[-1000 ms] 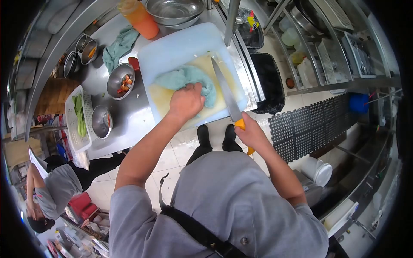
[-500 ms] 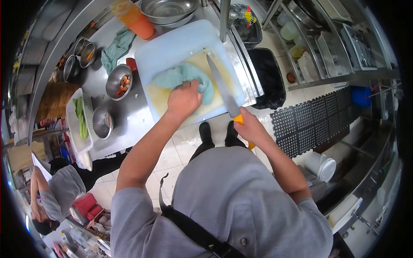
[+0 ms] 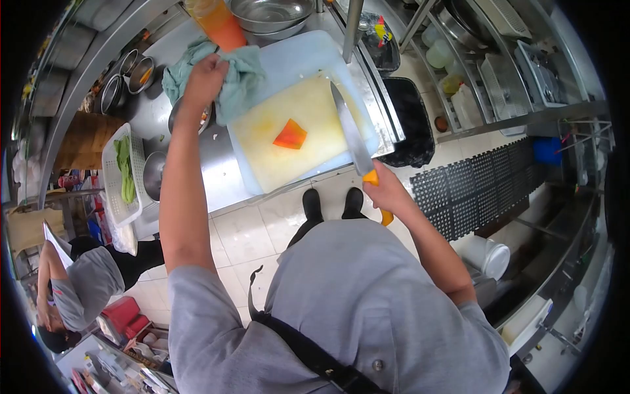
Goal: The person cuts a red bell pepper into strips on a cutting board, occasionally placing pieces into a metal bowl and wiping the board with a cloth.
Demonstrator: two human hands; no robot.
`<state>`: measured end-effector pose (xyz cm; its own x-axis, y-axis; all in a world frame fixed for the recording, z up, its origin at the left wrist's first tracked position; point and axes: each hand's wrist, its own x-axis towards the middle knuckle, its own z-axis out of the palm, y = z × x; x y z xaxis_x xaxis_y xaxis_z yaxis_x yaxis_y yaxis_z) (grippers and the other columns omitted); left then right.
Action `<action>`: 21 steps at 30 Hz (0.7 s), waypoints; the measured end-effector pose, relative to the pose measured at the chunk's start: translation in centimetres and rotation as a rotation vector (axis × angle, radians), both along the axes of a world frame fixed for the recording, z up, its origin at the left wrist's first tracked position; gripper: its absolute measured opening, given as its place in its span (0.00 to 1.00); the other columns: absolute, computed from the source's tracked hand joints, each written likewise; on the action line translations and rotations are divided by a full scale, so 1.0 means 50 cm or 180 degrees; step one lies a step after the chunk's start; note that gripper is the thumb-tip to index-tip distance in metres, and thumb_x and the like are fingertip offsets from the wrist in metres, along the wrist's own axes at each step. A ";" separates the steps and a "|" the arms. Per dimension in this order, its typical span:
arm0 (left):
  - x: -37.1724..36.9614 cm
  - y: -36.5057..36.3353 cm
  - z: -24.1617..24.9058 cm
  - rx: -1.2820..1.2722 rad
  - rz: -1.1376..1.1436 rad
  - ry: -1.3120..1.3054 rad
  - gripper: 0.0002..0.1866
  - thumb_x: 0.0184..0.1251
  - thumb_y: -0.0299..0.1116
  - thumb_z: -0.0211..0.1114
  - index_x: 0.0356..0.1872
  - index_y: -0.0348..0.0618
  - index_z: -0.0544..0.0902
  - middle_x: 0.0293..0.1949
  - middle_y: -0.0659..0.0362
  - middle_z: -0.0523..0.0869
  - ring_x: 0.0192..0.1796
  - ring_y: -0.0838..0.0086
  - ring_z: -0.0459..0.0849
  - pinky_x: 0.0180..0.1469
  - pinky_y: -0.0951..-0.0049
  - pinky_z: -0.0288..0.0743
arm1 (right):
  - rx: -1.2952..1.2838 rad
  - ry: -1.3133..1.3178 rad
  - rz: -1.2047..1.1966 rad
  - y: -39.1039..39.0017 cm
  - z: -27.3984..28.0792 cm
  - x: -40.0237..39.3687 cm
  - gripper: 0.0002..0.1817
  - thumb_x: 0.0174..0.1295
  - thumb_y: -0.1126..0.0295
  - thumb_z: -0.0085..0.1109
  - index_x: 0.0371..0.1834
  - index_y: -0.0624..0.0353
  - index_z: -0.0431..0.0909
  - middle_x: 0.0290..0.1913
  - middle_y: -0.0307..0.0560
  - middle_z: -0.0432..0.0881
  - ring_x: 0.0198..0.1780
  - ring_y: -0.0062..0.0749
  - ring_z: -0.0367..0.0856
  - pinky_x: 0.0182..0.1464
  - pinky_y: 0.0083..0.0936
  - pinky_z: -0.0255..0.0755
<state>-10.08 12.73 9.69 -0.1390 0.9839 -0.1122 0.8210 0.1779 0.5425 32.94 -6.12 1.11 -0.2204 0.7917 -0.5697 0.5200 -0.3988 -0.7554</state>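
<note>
1. The left hand [image 3: 207, 77] is closed on a bunched blue-green cloth [image 3: 241, 75], over the far left corner of the cutting board [image 3: 262, 154]. The cloth spreads onto the tabletop [image 3: 223, 172]; whether it is one piece or two, I cannot tell.
2. The right hand [image 3: 386, 190], well apart from the left, is clamped on the orange handle of a knife [image 3: 352, 133]. The blade extends over the board's right side, its tip toward the far edge; whether it touches the board is unclear.
3. An orange-red piece of food [image 3: 290, 134] lies near the middle of the board, with neither hand touching it.
4. The board sits by the near and right edges of the tabletop, bluish at its borders and yellowish in the middle.
5. Just beyond the board's far edge are a container of orange contents [image 3: 225, 29] and stacked metal bowls [image 3: 272, 16].
6. Toward the tabletop's left edge, a white basket [image 3: 135, 190] holds green stalks [image 3: 125, 169]. A metal bowl [image 3: 153, 176] beside it is partly hidden by the left forearm.
</note>
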 end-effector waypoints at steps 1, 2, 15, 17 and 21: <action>0.001 -0.006 -0.004 0.0003 0.0017 -0.0023 0.20 0.79 0.39 0.65 0.65 0.41 0.86 0.52 0.51 0.92 0.55 0.65 0.89 0.62 0.62 0.81 | 0.0003 -0.0023 0.0017 -0.002 0.003 0.000 0.27 0.71 0.73 0.58 0.73 0.62 0.72 0.37 0.54 0.86 0.24 0.34 0.85 0.28 0.33 0.81; 0.005 -0.015 -0.012 0.0874 0.0047 0.0702 0.20 0.79 0.43 0.66 0.64 0.44 0.87 0.55 0.48 0.91 0.59 0.56 0.89 0.65 0.58 0.81 | -0.0017 -0.0005 -0.0006 -0.003 0.006 -0.001 0.25 0.71 0.73 0.58 0.71 0.62 0.73 0.37 0.53 0.85 0.24 0.33 0.85 0.27 0.32 0.80; 0.230 -0.332 -0.221 0.1569 -0.1791 0.0663 0.16 0.66 0.24 0.65 0.55 0.36 0.86 0.58 0.51 0.85 0.66 0.54 0.82 0.72 0.57 0.77 | 0.1379 -0.0838 0.0741 0.005 0.024 0.008 0.18 0.69 0.73 0.62 0.59 0.67 0.75 0.39 0.68 0.86 0.37 0.62 0.89 0.42 0.48 0.82; 0.230 -0.336 -0.229 0.1555 -0.1725 0.0646 0.16 0.66 0.24 0.64 0.55 0.36 0.85 0.59 0.51 0.84 0.66 0.55 0.81 0.72 0.57 0.77 | 0.1211 -0.1041 0.0818 -0.003 0.064 -0.020 0.18 0.69 0.72 0.61 0.59 0.67 0.74 0.40 0.72 0.86 0.41 0.68 0.87 0.46 0.53 0.81; 0.231 -0.329 -0.224 0.1600 -0.1747 0.0555 0.17 0.64 0.24 0.65 0.54 0.36 0.86 0.57 0.51 0.85 0.66 0.55 0.81 0.72 0.56 0.77 | 0.0962 -0.1481 0.1282 0.003 0.060 -0.038 0.16 0.70 0.73 0.60 0.57 0.66 0.71 0.38 0.74 0.87 0.46 0.74 0.86 0.50 0.61 0.78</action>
